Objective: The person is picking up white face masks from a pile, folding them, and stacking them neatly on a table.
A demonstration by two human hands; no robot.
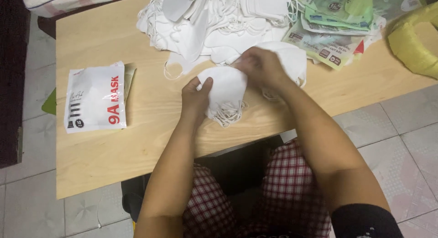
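Note:
My left hand (195,97) grips the left edge of a small stack of white face masks (225,93), thumb on top, with the ear loops hanging below near the board's front edge. My right hand (260,67) pinches the upper right side of the same stack. Just right of it lies another white mask (292,60). A large loose heap of white masks (214,19) covers the far middle of the wooden board (137,146).
A white sealed mask packet (95,99) lies flat at the left of the board, on a greenish one. Several green printed packets (337,19) are piled at the far right beside a yellow bag (410,41). Tiled floor surrounds the board; my checked trousers (292,188) are below.

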